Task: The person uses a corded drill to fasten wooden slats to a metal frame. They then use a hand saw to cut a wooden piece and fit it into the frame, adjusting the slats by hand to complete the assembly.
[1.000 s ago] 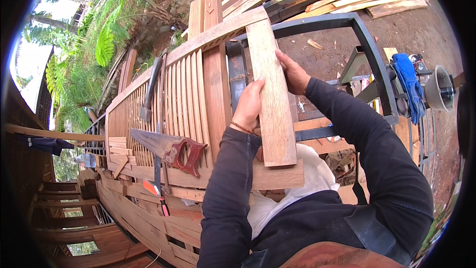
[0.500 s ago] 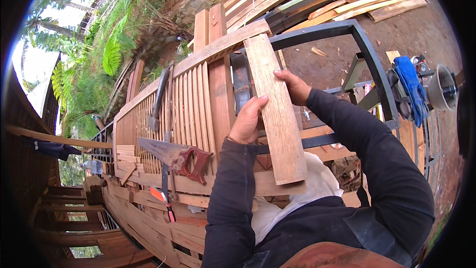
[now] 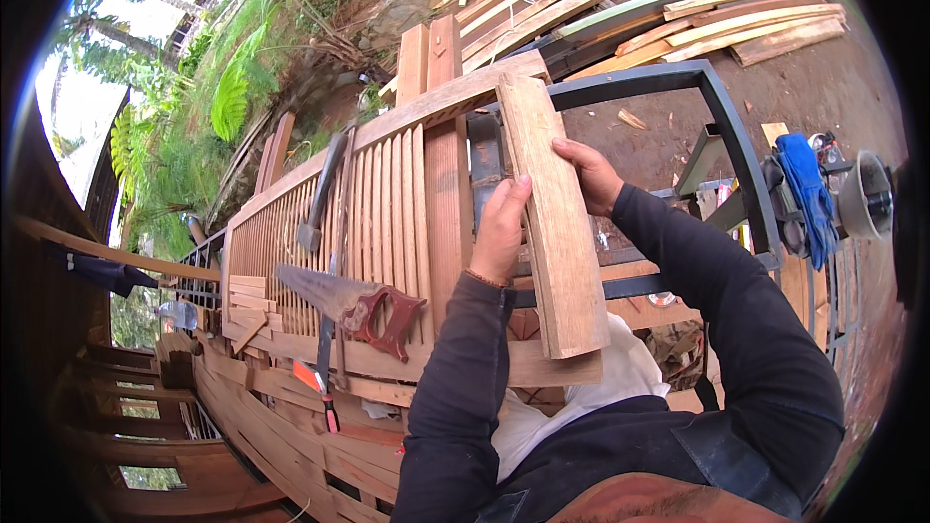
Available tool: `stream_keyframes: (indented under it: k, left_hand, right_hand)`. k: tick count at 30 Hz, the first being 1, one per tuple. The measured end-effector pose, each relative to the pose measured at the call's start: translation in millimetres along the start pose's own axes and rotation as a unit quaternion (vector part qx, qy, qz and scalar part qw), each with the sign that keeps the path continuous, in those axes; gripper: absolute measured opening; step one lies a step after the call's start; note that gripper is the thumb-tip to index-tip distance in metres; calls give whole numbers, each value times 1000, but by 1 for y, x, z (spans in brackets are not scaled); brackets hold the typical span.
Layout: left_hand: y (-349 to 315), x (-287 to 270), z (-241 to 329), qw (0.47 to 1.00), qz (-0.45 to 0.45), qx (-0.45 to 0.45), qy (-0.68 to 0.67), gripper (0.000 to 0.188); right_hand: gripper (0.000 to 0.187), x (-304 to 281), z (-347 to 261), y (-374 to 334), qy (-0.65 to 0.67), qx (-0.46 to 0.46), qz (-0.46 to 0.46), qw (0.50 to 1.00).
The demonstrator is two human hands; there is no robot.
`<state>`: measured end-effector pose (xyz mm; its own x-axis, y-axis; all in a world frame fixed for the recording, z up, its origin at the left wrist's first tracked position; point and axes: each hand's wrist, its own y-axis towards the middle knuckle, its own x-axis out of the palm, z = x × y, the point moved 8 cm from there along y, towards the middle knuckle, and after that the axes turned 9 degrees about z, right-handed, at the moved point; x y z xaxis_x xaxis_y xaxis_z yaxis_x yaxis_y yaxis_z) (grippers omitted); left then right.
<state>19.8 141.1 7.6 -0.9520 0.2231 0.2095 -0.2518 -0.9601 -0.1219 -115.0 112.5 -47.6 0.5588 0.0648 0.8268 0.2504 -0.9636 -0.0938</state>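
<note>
A wooden board (image 3: pixel 565 261) lies lengthwise before me at the right end of a slatted wooden frame, tilted so that its top face and left edge show. My left hand (image 3: pixel 500 226) grips its left edge, thumb up on the face. On the opposite edge my right hand (image 3: pixel 590 174) is closed, its thumb over the board and its other fingers partly hidden. To the left, a handsaw (image 3: pixel 360 310) with a red-brown handle rests on the slatted frame (image 3: pixel 399 208). A hammer-like tool (image 3: pixel 322 192) with a dark head lies farther off on the slats.
A black metal frame (image 3: pixel 722 116) stands on the right, with blue gloves (image 3: pixel 806 199) hanging near its corner. Stacked planks (image 3: pixel 746 24) lie on the ground at the far right. A red-handled tool (image 3: pixel 330 414) and a plastic bottle (image 3: pixel 179 315) are on the left.
The board has rolled slightly between my hands, bringing its left edge into sight. Both hands still hold it. The whole view has shifted a little.
</note>
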Motion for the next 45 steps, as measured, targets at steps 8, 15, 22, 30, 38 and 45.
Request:
stream_keyframes:
  k: [8, 15, 22, 30, 38, 45]
  left_hand:
    - [-6, 5, 2, 1000, -15, -19, 6, 34]
    - [-14, 27, -14, 974, -58, -155, -153, 46]
    - [-11, 25, -20, 975, -81, -143, -150, 50]
    - [-20, 32, -6, 986, -68, -126, -87, 53]
    - [-20, 33, -11, 995, -76, -53, 33, 44]
    - [-18, 35, -14, 992, -96, -64, 61, 39]
  right_hand:
    - [50, 2, -6, -1, -48, -42, 4, 998]
    - [53, -3, 2, 0, 18, 38, -15, 999]
    - [58, -5, -4, -3, -20, 6, 18, 1000]
    - [61, -2, -13, -9, -62, -38, 52, 996]
    - [67, -22, -9, -6, -85, -2, 101, 991]
    - [69, -25, -12, -4, -59, 14, 52, 997]
